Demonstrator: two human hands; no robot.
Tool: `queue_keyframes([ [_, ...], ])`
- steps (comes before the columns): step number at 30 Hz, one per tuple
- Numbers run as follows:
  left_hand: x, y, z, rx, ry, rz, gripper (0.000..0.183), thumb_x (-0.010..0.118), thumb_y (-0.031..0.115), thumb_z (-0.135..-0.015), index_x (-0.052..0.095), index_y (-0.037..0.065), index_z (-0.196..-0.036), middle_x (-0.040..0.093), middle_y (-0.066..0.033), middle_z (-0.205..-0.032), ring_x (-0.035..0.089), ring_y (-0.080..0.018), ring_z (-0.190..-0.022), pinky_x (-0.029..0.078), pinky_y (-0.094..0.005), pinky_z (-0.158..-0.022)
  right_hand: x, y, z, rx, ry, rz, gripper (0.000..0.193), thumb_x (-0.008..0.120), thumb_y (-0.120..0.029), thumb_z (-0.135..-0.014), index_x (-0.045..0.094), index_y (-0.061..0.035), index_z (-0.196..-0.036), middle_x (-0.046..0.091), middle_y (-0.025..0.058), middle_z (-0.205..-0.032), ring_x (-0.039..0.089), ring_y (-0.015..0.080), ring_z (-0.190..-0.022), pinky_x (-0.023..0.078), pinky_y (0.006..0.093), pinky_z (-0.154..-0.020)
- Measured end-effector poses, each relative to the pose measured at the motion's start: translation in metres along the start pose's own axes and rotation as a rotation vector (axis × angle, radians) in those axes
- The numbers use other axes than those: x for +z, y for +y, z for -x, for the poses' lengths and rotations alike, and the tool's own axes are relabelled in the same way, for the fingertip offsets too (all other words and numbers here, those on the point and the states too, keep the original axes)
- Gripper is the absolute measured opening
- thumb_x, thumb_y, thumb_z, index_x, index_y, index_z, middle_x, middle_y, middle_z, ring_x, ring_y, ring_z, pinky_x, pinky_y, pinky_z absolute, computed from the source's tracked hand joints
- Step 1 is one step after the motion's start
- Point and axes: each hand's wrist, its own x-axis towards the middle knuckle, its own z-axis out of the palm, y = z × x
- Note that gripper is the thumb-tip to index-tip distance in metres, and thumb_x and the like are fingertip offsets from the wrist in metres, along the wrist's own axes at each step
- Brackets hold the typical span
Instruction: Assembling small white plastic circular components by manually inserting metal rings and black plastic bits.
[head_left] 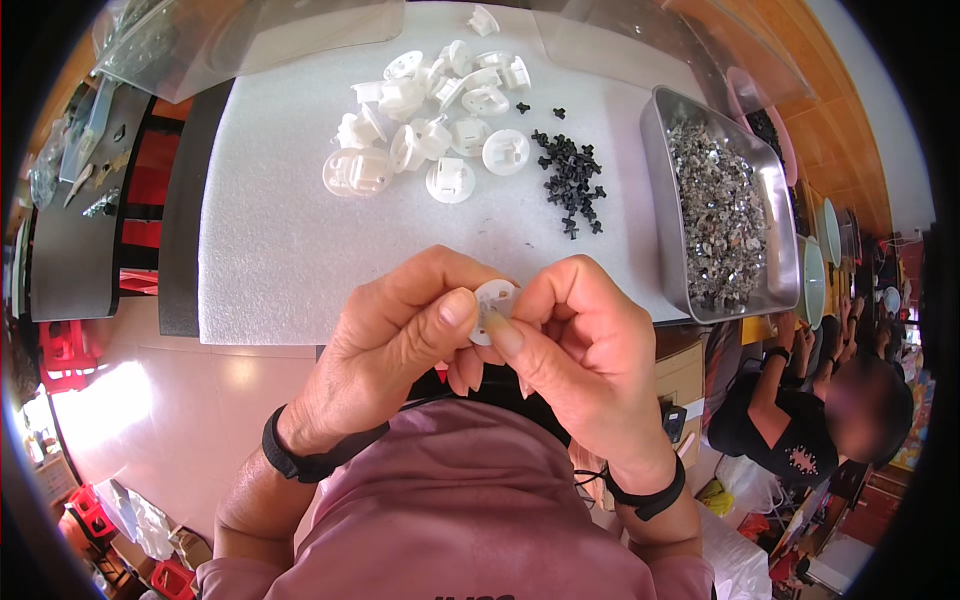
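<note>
Close to my body, just off the near edge of the foam-covered table, both hands meet at one round white plastic piece (492, 296) with small openings in its face. My left hand (395, 315) pinches its left side between thumb and bent fingers. From the right, my right hand (590, 345) has its thumb on the lower face and its curled fingers at the edge. Whether a smaller part sits under that thumb is hidden. Beyond my hands lies a loose heap of similar white plastic pieces (450, 180). Right of it are small black cross-shaped pieces (570, 170).
A metal tray (663, 215) full of small shiny metal parts (720, 220) stands at the right on the white foam sheet (270, 240). Clear plastic panels (270, 45) border the far side. Another person (790, 410) sits at the right, near pale green bowls (812, 280).
</note>
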Motion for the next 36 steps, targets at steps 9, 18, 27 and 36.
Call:
queue_keyframes([
  [9,0.002,-0.002,-0.001,0.058,0.009,-0.111,0.030,0.045,0.024,-0.103,0.056,-0.001,-0.115,0.063,-0.0036,-0.086,0.055,-0.0063,-0.068,0.049,-0.0212,-0.062,0.003,-0.003,-0.003,0.114,0.025,-0.009,0.014,0.058,0.000,-0.092,0.046,-0.0022,-0.085,0.054,-0.0014,-0.071,0.046,-0.0011,-0.061,0.036,0.0161,-0.049],
  [18,0.002,-0.001,-0.001,0.073,0.038,-0.184,0.032,0.044,0.024,-0.103,0.056,-0.002,-0.118,0.061,-0.0039,-0.083,0.057,-0.0073,-0.067,0.048,-0.0215,-0.060,0.003,0.001,-0.006,0.039,-0.001,-0.027,0.016,0.058,-0.001,-0.093,0.042,-0.0025,-0.089,0.058,0.0032,-0.071,0.052,0.0018,-0.061,0.039,0.0169,-0.051],
  [27,-0.001,0.002,-0.003,-0.027,0.034,0.103,0.038,0.041,0.032,-0.104,0.057,0.000,-0.118,0.062,-0.0053,-0.083,0.058,-0.0085,-0.066,0.046,-0.0209,-0.059,-0.012,-0.002,-0.004,0.059,-0.069,-0.260,0.029,0.060,-0.001,-0.092,0.043,-0.0006,-0.115,0.062,0.0077,-0.084,0.054,0.0057,-0.065,0.044,0.0192,-0.054],
  [36,-0.001,0.001,-0.005,0.056,-0.015,-0.026,0.038,0.043,0.032,-0.103,0.058,0.000,-0.115,0.060,-0.0029,-0.080,0.054,-0.0072,-0.065,0.044,-0.0205,-0.058,-0.009,-0.010,-0.010,0.176,-0.074,-0.190,0.027,0.060,0.001,-0.089,0.043,0.0005,-0.111,0.063,0.0070,-0.082,0.055,0.0049,-0.066,0.044,0.0187,-0.053],
])
